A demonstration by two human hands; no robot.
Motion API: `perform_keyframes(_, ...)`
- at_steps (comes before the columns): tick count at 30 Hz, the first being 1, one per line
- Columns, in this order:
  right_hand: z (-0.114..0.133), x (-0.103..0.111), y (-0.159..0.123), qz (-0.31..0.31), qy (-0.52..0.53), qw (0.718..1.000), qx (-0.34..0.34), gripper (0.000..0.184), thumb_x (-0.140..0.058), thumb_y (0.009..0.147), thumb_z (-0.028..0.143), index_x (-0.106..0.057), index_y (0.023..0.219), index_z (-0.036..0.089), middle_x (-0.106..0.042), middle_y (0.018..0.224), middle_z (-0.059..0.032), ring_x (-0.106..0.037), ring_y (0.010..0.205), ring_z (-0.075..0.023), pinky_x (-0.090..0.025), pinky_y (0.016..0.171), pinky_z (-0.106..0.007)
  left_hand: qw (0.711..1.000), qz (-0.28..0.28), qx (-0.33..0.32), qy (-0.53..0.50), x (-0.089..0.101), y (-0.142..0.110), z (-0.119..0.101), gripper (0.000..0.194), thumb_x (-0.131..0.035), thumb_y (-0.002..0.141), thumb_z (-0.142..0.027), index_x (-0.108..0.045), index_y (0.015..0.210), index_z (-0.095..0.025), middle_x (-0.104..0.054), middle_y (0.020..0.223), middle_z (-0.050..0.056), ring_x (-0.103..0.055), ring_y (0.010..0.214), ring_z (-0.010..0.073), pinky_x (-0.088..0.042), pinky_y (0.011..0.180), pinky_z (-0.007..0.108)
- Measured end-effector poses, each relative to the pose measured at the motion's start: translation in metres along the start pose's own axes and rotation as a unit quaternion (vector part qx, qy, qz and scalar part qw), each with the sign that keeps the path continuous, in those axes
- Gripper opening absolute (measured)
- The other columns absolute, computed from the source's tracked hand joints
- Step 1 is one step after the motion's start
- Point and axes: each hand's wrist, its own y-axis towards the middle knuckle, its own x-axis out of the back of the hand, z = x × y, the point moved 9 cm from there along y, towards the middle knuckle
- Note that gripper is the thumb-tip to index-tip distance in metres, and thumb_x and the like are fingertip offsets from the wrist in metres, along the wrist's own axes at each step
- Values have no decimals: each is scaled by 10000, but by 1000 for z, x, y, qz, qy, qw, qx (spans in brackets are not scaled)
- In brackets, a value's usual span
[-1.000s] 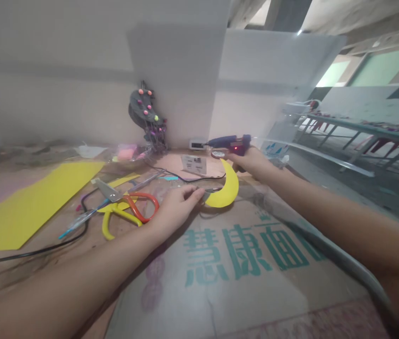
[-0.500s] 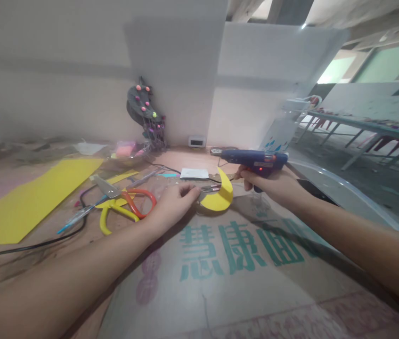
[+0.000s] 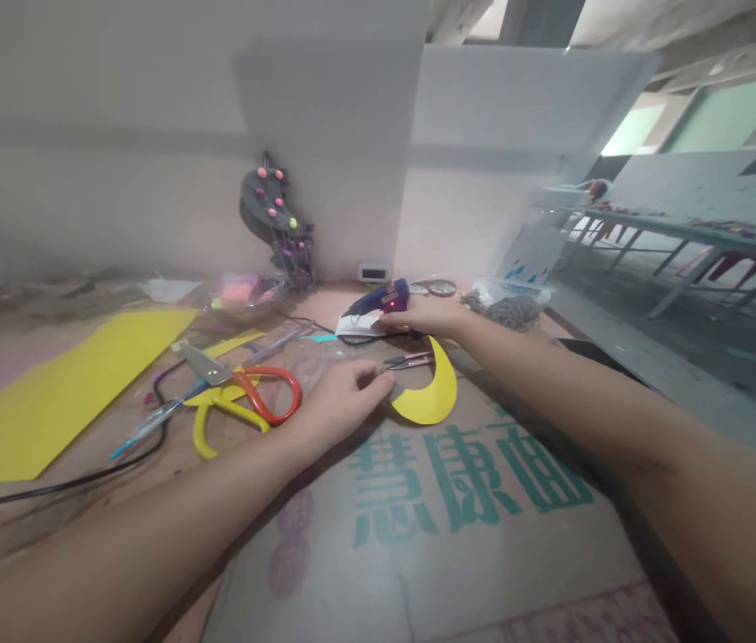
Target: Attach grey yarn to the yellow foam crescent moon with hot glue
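Observation:
My left hand (image 3: 344, 400) pinches the left tip of a yellow crescent cutout (image 3: 443, 393) just above the cardboard. A blue hot glue gun (image 3: 376, 300) with a glowing red light is gripped by my right hand (image 3: 426, 318); its nozzle points left, over a small white paper piece (image 3: 353, 327). Whether the gun rests on that paper I cannot tell. Small snips (image 3: 411, 361) show behind the crescent, close to my left fingertips.
Printed cardboard (image 3: 324, 554) lies under my hands. Left are scissors (image 3: 220, 371) with red and yellow handles, a yellow sheet (image 3: 83, 384) and a black cord (image 3: 56, 485). A decorated grey crescent (image 3: 261, 205) stands at the back; grey yarn (image 3: 515, 311) lies right.
My right hand has carried the glue gun left and away from me, from right of the crescent to the white paper. My left hand still holds the crescent, slightly lower in view.

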Motion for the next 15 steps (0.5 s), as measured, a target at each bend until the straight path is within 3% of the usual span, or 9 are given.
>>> perform_keyframes(4, -7, 3, 7, -36, 1, 999, -23, 346, -766, 680, 412, -679, 862, 131, -702, 739, -80, -638, 780, -225, -479, 682, -298, 1000, 3, -1, 3, 0, 0, 1, 342, -463, 867, -413, -456, 623, -173, -420, 605, -43, -426, 617, 123, -274, 561, 250)
perform_keyframes(8, 5, 17, 1, -62, 16, 998, 7, 313, -739, 700, 401, -677, 837, 126, -708, 767, -74, -647, 769, -199, -492, 665, -272, 1000, -1, 1, -21, 0, 0, 1, 340, -459, 867, -424, -481, 637, -176, -430, 605, -42, -432, 614, 128, -291, 557, 247)
perform_keyframes(12, 20, 38, -27, -80, 44, 995, 48, 306, -636, 803, 409, -668, 959, 149, -728, 948, -90, -671, 856, -173, -512, 710, -252, 998, -41, -9, -45, 7, 0, 1, 338, -437, 883, -435, -499, 667, -183, -498, 656, -25, -468, 655, 146, -332, 590, 250)
perform_keyframes(15, 29, 52, -64, -90, 58, 991, 79, 333, -620, 822, 448, -661, 984, 160, -725, 959, -98, -691, 835, -186, -528, 704, -275, 992, -107, -7, -66, 21, -1, 3, 305, -423, 896, -414, -524, 726, -183, -561, 740, -6, -507, 726, 161, -373, 655, 252)
